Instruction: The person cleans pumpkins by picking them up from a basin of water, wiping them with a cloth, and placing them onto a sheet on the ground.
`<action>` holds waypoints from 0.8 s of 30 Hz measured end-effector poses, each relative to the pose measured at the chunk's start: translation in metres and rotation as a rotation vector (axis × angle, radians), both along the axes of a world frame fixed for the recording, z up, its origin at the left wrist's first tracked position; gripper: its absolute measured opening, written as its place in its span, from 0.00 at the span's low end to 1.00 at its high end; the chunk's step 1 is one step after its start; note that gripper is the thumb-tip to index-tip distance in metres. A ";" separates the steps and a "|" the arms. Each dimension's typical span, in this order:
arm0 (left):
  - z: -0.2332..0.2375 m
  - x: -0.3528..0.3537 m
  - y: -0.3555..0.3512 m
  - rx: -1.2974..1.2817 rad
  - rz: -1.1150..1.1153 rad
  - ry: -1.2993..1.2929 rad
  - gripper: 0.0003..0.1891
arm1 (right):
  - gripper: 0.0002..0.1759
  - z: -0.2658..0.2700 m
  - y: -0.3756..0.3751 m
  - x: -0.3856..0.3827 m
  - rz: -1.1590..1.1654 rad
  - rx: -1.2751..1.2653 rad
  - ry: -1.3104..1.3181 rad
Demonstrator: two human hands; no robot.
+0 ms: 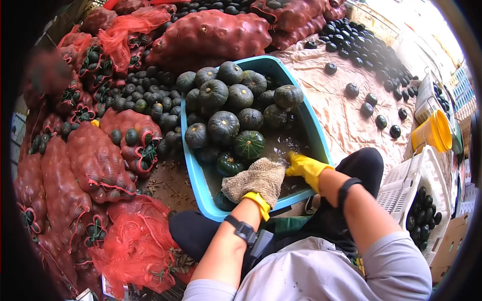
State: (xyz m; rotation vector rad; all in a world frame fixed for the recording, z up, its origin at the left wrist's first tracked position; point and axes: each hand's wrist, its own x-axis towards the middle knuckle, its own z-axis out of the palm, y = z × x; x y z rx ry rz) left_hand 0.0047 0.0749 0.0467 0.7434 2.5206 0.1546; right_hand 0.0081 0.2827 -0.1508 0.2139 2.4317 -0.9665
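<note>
A blue tub (pixel 193 165) in front of me holds water and several dark green squashes (pixel 224 126). My left hand (pixel 255 181), in a yellow glove, is covered by a beige washcloth and presses down inside the tub's near end, beside a small wet squash (pixel 229 163). My right hand (pixel 304 167), in a yellow glove, reaches into the water at the tub's near right side; its fingers are partly under water and what they hold is hidden.
Red mesh sacks (pixel 95 165) of squashes pile up at left and behind the tub. Loose squashes (pixel 150 98) lie between them. More squashes dot a tarp (pixel 346 120) at right. A white crate (pixel 427 200) with squashes and a yellow bucket (pixel 434 131) stand at right.
</note>
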 end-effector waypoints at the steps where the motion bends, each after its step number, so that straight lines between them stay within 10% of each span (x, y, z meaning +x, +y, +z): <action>1: 0.003 0.002 -0.007 0.029 -0.031 0.036 0.18 | 0.47 0.010 0.001 0.006 -0.188 -0.200 -0.053; 6: -0.005 0.010 -0.033 0.586 0.083 -0.058 0.32 | 0.44 0.174 -0.046 0.037 -0.297 -0.548 0.104; 8: -0.042 0.012 -0.052 0.926 0.058 -0.018 0.46 | 0.53 0.162 -0.061 0.046 -0.030 -0.719 0.564; 12: -0.052 0.018 -0.050 1.362 0.150 -0.527 0.35 | 0.57 0.139 -0.121 0.070 -0.198 -0.548 0.904; 13: -0.070 0.012 -0.050 1.105 -0.018 -0.128 0.33 | 0.52 0.138 -0.128 0.065 -0.239 -0.410 1.013; 15: -0.107 0.004 -0.031 1.502 0.191 -0.642 0.29 | 0.47 0.125 -0.117 0.033 -0.298 -0.345 1.004; 18: -0.108 -0.003 0.000 2.057 0.754 -2.190 0.26 | 0.39 0.139 -0.094 -0.006 -0.675 -0.542 0.559; 21: -0.077 -0.003 -0.028 1.932 0.421 -1.311 0.29 | 0.42 0.152 -0.117 0.037 -0.283 -0.653 0.590; 24: -0.118 0.007 -0.035 2.520 0.831 -2.139 0.34 | 0.45 0.139 -0.128 0.053 0.030 -0.384 0.926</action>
